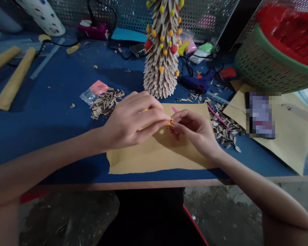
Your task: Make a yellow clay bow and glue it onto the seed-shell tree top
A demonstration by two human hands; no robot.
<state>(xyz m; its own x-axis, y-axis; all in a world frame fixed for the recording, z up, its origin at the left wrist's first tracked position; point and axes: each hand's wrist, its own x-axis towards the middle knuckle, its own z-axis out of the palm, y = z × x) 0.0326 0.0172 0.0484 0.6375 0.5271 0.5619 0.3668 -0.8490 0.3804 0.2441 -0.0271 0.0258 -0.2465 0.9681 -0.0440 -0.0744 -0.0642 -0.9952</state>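
Both of my hands meet over a tan sheet of paper [154, 157] on the blue table. My left hand [133, 119] and my right hand [195, 128] pinch a tiny yellow-orange clay piece [170, 122] between their fingertips. A pink stick [175, 109] pokes out above my right hand. Just behind stands a cone tree made of sunflower seed shells [161, 58], dotted with yellow and red clay bits.
Piles of seed shells lie at left [105, 102] and right [223, 126]. A blue glue gun [199, 82] lies behind. A green basket [272, 65] stands at right, more tan paper [292, 136] below it, paper rolls [14, 80] at left.
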